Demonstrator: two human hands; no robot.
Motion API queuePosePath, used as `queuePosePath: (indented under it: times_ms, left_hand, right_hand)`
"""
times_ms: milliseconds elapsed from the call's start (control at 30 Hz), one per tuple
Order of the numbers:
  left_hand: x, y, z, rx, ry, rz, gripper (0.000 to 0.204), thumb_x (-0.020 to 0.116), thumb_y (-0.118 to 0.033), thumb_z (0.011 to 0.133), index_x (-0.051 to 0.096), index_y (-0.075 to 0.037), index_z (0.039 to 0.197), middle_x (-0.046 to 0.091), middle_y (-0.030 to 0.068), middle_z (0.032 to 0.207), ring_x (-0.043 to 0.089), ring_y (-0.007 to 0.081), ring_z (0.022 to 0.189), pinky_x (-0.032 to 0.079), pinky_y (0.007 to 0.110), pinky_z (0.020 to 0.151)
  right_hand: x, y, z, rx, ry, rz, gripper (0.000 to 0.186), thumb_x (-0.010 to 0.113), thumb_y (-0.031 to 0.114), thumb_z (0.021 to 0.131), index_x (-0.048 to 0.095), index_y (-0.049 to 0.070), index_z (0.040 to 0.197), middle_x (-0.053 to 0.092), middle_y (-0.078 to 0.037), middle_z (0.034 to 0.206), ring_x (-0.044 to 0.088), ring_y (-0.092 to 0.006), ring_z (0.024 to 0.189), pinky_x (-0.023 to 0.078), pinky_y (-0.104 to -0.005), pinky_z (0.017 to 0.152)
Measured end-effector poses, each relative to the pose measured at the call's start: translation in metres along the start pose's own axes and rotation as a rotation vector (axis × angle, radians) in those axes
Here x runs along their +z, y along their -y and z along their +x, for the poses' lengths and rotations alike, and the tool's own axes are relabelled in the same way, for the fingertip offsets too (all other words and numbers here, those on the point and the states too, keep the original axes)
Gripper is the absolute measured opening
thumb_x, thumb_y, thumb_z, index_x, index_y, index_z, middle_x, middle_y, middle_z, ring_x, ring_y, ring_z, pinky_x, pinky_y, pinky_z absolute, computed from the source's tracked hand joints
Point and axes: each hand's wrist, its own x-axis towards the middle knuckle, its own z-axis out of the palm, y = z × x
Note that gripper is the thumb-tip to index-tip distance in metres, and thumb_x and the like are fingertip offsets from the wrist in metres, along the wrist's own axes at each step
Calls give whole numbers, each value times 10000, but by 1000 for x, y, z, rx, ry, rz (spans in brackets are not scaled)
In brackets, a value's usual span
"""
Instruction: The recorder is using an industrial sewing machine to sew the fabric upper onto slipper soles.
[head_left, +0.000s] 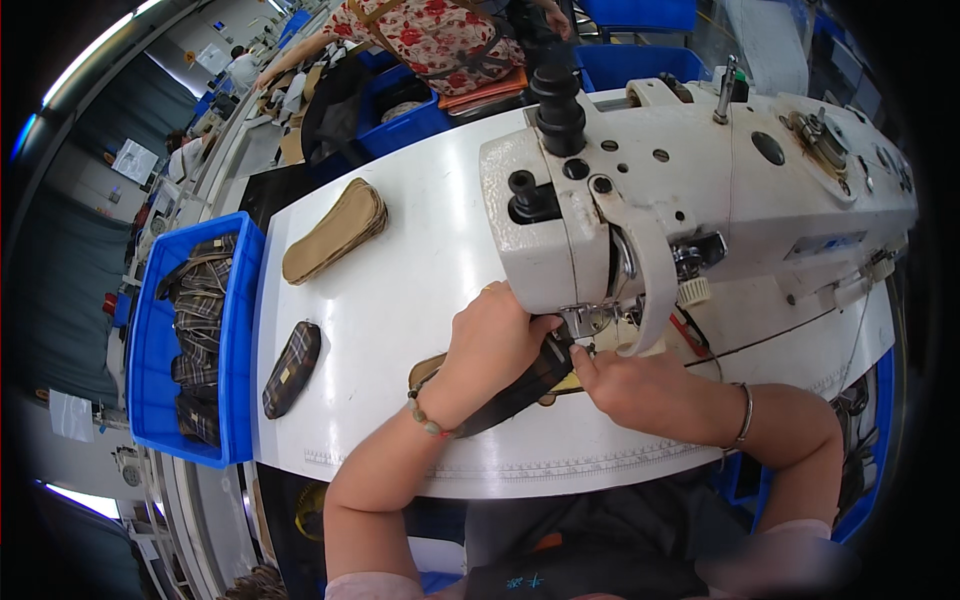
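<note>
from my remote post i record the following. the dark plaid piece (512, 396) lies on the tabletop (365, 370), its far end at the presser foot (585, 326) of the white sewing machine (640, 210). the left hand (492, 338) holds it beside the foot, fingers drawn in. the right hand (637, 393) is narrow, a fingertip at the piece's edge; whether it grips, i cannot tell. i judge the step to be lining up or feeding an edge for stitching. the next move likely calls for steady, even guidance, fingertips clear of the needle area.
</note>
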Motion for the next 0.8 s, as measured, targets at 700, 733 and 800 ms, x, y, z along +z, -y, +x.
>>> queuePosePath:
  times_ms: [700,733,800]
  left_hand:
    - [41,38,46,421,-157,-355,279,664,-5,826,694,-47,1100,695,169,1072,657,363,1021,527,425,855]
    - [41,38,45,426,-161,-315,282,662,-2,824,693,-46,1101,696,170,1070,658,366,1021,527,427,854]
    - [38,36,42,429,-163,-273,285,660,1,823,691,-44,1102,697,172,1068,659,369,1021,528,430,854]
  right_hand:
    - [15,-11,-1,-49,-65,-224,457,703,129,736,681,-62,1151,487,70,484,544,-128,440,396,-298,412]
    - [15,-11,-1,-48,-66,-222,457,703,129,736,681,-62,1151,487,70,484,544,-128,440,396,-298,412]
    - [14,-10,0,-67,1,-305,466,704,122,743,670,-59,1170,503,68,503,563,-131,464,406,-299,421]
